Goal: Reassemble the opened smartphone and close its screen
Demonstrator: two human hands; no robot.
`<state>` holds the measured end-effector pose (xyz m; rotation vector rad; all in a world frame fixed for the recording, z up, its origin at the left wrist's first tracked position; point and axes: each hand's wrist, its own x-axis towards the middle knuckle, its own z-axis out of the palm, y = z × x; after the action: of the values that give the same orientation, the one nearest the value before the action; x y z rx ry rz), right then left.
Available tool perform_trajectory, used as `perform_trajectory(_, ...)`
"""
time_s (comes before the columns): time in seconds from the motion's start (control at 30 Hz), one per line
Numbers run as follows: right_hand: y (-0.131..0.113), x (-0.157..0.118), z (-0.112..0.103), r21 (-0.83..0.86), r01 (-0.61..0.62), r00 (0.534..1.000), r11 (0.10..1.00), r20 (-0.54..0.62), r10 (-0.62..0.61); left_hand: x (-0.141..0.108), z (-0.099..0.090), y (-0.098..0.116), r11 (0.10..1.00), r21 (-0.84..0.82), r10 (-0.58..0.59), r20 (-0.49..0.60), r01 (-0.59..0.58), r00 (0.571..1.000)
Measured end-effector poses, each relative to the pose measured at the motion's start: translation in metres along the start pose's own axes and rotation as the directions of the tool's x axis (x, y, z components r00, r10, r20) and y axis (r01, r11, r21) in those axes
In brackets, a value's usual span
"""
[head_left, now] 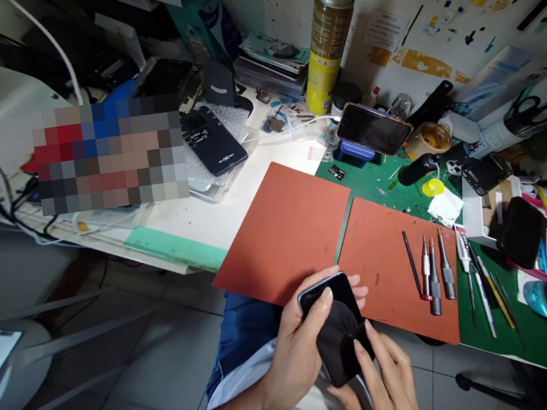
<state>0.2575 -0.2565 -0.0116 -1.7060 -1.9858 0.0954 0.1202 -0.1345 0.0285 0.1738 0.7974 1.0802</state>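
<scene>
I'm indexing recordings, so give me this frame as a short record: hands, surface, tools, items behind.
left hand: around the upper part of the phone, thumb on its dark face
right hand: fingers at the phone's lower part
surface: two reddish mats, side by side
tools: slim tools lying on one mat
behind: propped phone on a blue stand; upright spray can

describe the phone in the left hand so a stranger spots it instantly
Find the two orange mats on the bench. Just below the gap between them in view, a dark phone lies in the grip of the left hand. Unlike the propped phone on the blue stand, it is held off the bench.
</scene>
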Motion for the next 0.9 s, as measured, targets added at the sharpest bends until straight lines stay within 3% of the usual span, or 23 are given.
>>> perform_trajectory(0.2, -0.006, -0.001, 0.004, -0.01, -0.035, 0.997, 0.999, -0.062, 0.035, -0.001, -0.002, -0.005, 1.0, -0.005, 0.009, -0.005, -0.009, 1.0)
perform_trajectory(0.9, -0.011, -0.002, 0.006, -0.039, -0.033, 0.999, 0.999, -0.044, 0.032, -0.005, -0.001, -0.004, 0.996, 0.046, 0.071, 0.012, -0.072, 0.997)
